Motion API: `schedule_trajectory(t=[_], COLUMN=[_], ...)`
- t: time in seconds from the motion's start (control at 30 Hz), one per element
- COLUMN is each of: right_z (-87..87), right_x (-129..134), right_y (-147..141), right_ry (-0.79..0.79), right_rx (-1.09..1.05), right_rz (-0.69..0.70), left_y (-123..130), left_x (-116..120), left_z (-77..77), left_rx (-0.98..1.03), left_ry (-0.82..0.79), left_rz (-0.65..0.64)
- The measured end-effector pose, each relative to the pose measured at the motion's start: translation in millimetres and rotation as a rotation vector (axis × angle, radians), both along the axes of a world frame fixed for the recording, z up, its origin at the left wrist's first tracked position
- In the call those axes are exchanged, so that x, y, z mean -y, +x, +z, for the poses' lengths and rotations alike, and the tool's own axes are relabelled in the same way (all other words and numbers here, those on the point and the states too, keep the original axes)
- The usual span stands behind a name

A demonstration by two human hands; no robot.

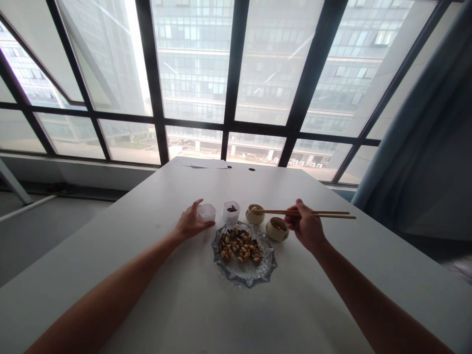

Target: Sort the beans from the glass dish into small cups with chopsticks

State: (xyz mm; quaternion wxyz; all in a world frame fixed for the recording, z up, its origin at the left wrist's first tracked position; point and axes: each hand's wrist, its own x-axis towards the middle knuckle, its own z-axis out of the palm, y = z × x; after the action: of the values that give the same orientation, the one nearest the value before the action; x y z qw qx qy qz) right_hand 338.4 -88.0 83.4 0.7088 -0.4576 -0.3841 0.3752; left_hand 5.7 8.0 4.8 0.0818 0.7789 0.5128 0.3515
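Observation:
My left hand (pixel 191 221) is curled around the side of a small clear plastic container (pixel 207 212), thumb in front and fingers behind. In my right hand (pixel 305 226) is a pair of wooden chopsticks (pixel 334 214), held nearly level, tips pointing left over a small beige bowl (pixel 254 220) with something pale in it. A second beige bowl (pixel 276 235), holding some brownish pieces, stands beside my right hand. Another clear container (pixel 231 216) has dark pieces inside. In front sits a scalloped glass plate (pixel 263 273) bearing a pile of mixed nuts in shells and dark pieces (pixel 241 246).
Everything stands on a white table (pixel 177 305). Papers (pixel 201 163) lie at its far end, near two dark round holes. Large windows (pixel 195 64) rise beyond the table, and a blue curtain (pixel 409 128) hangs on the right.

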Motion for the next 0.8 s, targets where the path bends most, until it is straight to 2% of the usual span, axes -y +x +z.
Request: schedule_trajectory(t=[0.07, 0.13, 0.23, 0.33, 0.43, 0.53, 0.7, 0.8], right_z=[-1.7, -3.4, -3.6, -1.2, 0.8, -0.3, -6.7, -10.4], right_x=[-4, -8, -12, -13, -12, -11, -12, -11], right_y=[8, 18, 33, 51, 68, 83, 103, 113], right_ry=[0.0, 0.01, 0.034, 0.05, 0.062, 0.071, 0.064, 0.064], right_rx=[-0.035, -0.058, -0.077, -0.076, -0.073, -0.068, -0.046, -0.023], right_rz=[-0.038, -0.068, -0.089, -0.078, -0.053, -0.029, 0.025, 0.039], left_y=[4, 19, 63, 117, 163, 192, 218, 228], left_x=[-3, -3, 0, 1, -4, -10, -12, -7], left_z=[12.4, 30.4, 57.8, 72.6, 73.6, 68.8, 60.3, 57.9], left_rx=[-0.017, -0.05, -0.145, -0.305, -0.438, -0.54, -0.619, -0.622], left_ry=[0.065, 0.158, 0.185, 0.1, -0.015, -0.09, -0.145, -0.146], left_rz=[-0.009, -0.033, -0.172, -0.345, -0.461, -0.567, -0.728, -0.737])
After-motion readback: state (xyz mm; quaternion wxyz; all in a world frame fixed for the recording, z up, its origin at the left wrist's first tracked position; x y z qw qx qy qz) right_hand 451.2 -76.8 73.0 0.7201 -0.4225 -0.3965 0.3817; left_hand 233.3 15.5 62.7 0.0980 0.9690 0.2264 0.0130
